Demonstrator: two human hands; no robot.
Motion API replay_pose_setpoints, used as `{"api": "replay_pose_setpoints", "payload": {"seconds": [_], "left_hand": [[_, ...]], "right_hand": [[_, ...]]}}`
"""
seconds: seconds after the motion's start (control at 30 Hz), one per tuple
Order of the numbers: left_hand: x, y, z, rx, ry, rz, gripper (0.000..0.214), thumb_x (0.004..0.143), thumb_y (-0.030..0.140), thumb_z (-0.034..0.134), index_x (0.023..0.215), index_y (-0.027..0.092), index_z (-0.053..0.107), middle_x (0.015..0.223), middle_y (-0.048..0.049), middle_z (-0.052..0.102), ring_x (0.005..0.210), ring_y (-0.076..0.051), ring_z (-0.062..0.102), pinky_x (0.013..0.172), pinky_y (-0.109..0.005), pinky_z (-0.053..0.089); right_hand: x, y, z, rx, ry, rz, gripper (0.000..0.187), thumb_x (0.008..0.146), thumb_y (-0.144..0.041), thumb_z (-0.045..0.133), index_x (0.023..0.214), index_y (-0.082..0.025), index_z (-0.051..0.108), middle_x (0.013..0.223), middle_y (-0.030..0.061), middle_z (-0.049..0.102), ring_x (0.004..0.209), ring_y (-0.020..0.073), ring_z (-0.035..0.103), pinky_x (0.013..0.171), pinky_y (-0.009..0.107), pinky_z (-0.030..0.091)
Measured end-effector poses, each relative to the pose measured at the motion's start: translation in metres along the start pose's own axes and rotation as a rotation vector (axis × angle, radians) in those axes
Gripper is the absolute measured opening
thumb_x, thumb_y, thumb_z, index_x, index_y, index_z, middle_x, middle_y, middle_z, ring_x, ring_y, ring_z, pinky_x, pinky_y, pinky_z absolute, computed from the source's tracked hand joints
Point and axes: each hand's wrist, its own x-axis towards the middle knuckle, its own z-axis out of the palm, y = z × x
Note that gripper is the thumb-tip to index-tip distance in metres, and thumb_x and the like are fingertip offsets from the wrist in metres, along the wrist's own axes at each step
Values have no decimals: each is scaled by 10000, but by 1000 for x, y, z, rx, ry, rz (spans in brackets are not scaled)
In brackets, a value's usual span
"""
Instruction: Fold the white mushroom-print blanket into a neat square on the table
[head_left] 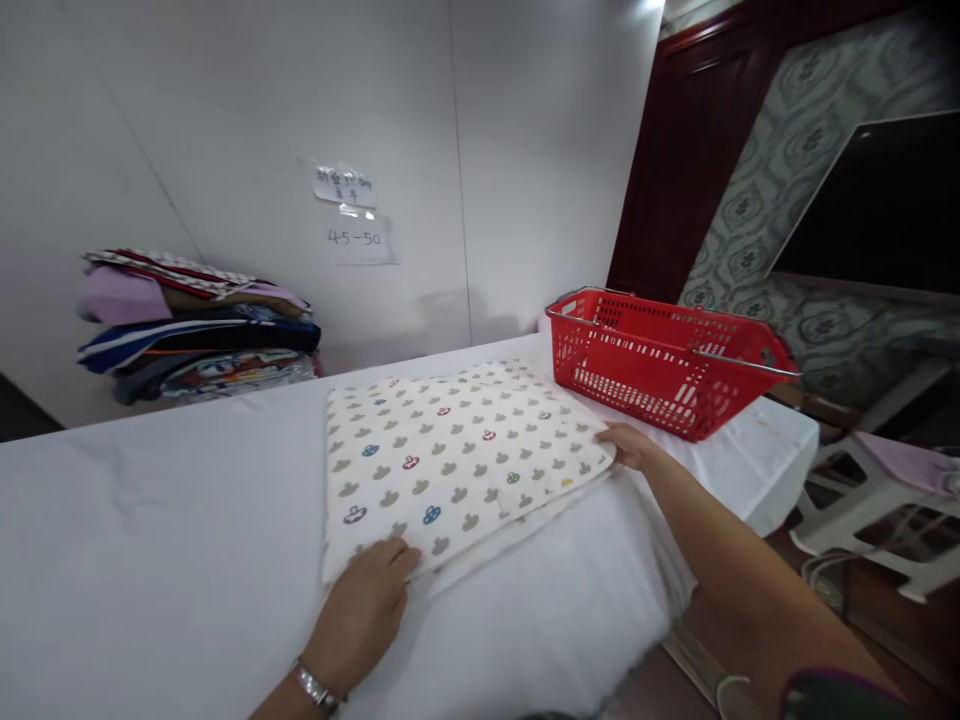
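Note:
Spread on the white-covered table (187,540) is a folded white cloth (457,440) printed with grey mushrooms and a few coloured ones. Its near edge shows more than one layer. My left hand (367,600), with a metal band at the wrist, grips the near left corner, fingers bent together on top and the thumb low at the edge. At the right corner my right hand (628,445) pinches the cloth between thumb and fingers. The parts of the fingers under the fabric are hidden.
A red plastic basket (637,350) with metal handles stands just beyond my right hand. Folded clothes (202,330) are stacked at the back left against the white wall. A white stool (877,500) stands right of the table.

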Motion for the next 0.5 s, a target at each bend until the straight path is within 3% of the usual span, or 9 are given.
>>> {"api": "replay_pose_setpoints", "payload": {"seconds": [0.13, 0.27, 0.4, 0.5], "left_hand": [[3, 0, 1, -10, -15, 12, 365, 756, 53, 379, 928, 237, 644, 970, -37, 630, 912, -195, 586, 784, -338, 466], [3, 1, -5, -43, 7, 40, 311, 819, 132, 373, 918, 254, 642, 944, -27, 635, 866, -187, 593, 737, -315, 472], [6, 12, -13, -73, 82, 66, 308, 857, 186, 358, 988, 263, 626, 974, -31, 634, 878, -186, 580, 753, -312, 466], [7, 22, -11, -56, 0, 119, 311, 846, 151, 361, 916, 262, 643, 899, -27, 636, 817, -183, 581, 711, -311, 461]], "right_hand": [[-6, 18, -9, -49, -2, 71, 251, 670, -62, 614, 917, -101, 588, 630, 44, 651, 566, 173, 628, 556, 299, 547], [-1, 5, -14, -113, 10, 43, 223, 671, -86, 645, 888, -104, 600, 597, 28, 632, 538, 160, 604, 518, 276, 534], [2, -10, -24, -157, 45, -52, 193, 752, -140, 581, 945, -139, 594, 679, 20, 646, 610, 126, 604, 591, 239, 526], [2, -5, -30, -264, 100, -21, 162, 699, -129, 624, 860, -139, 610, 612, 10, 613, 571, 136, 583, 559, 256, 521]]}}
